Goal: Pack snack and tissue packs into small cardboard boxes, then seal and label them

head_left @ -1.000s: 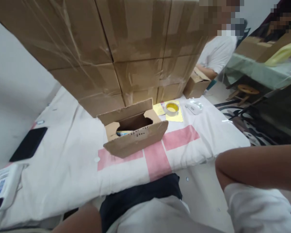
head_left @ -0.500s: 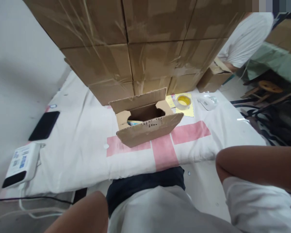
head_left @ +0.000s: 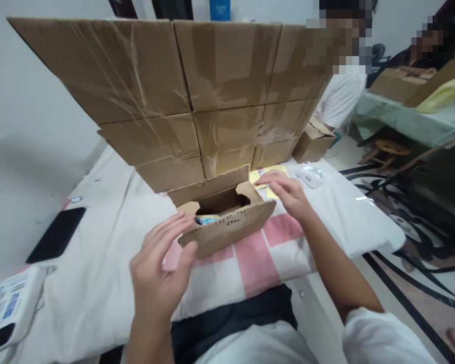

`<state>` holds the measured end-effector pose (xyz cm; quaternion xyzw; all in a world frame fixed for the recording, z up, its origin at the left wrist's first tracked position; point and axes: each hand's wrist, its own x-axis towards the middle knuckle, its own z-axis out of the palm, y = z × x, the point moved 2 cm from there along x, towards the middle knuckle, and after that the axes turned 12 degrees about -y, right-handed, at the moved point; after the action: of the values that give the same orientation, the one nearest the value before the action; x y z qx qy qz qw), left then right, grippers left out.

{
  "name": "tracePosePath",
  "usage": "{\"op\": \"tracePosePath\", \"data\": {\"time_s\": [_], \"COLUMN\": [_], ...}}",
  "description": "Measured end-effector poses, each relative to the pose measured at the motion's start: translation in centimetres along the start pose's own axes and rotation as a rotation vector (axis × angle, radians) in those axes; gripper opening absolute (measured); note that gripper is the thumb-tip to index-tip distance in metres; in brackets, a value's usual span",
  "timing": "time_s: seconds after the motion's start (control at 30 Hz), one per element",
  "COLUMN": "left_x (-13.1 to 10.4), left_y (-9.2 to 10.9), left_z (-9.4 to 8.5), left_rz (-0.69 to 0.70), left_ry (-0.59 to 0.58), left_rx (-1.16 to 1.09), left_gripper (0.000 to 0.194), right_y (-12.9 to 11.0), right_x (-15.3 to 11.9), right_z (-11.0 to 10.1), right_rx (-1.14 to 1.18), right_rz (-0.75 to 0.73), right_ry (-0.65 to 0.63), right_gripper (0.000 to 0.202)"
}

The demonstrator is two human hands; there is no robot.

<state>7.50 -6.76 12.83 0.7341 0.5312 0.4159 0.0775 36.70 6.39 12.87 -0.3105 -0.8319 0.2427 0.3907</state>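
Note:
An open cardboard box (head_left: 227, 230) stands on the cloth-covered table with its flaps raised. Inside, at its left end, the edge of a blue and yellow item (head_left: 207, 220) shows; the rest of the inside is dark. My left hand (head_left: 165, 258) is at the box's left end, thumb apart from the fingers, holding nothing. Beside the right flap is my right hand (head_left: 286, 194), its fingers extended over the yellow sheet (head_left: 275, 193) and nothing visible gripped. It hides most of the area where the tape roll lay.
Taped cardboard boxes (head_left: 227, 71) form a tall stack behind the open box. A black phone (head_left: 56, 235) and a white device (head_left: 13, 303) lie at left. At right are a clear tape dispenser (head_left: 311, 175), a smaller box (head_left: 314, 141) and a person in a white shirt (head_left: 341, 93).
Both my hands have come into view, one at each end of the open box. The view has tilted up, showing the top of the stack and another person at the far right.

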Motion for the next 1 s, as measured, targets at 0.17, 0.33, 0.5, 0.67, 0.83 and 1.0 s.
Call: {"op": "tracePosePath", "data": {"time_s": [0.17, 0.33, 0.5, 0.67, 0.83, 1.0], "left_x": [1.3, 1.4, 3.0, 1.8, 0.4, 1.2], "left_y": [-2.9, -4.5, -4.5, -4.9, -5.1, -4.2], "left_z": [3.0, 3.5, 3.6, 4.4, 6.2, 7.5], "left_rz": [-0.009, -0.159, -0.134, -0.017, 0.027, -0.006], "left_ry": [-0.056, -0.16, -0.195, -0.285, -0.442, -0.42], "left_rx": [0.178, 0.26, 0.382, 0.434, 0.555, 0.702], "left_gripper": [0.038, 0.066, 0.083, 0.043, 0.052, 0.06], "right_y": [3.8, 5.0, 5.8, 5.3, 5.5, 5.9], "right_x": [-0.4, -1.1, -1.5, -1.9, -1.7, -1.8], "right_z": [3.0, 4.3, 5.6, 5.6, 5.7, 5.7], "right_rx": [0.167, 0.277, 0.344, 0.251, 0.197, 0.248], "right_rz": [0.039, 0.131, 0.126, -0.027, -0.141, -0.21], "right_ry": [-0.155, -0.022, -0.012, 0.06, 0.073, 0.039], "right_gripper": [0.062, 0.053, 0.075, 0.041, 0.055, 0.076]}}
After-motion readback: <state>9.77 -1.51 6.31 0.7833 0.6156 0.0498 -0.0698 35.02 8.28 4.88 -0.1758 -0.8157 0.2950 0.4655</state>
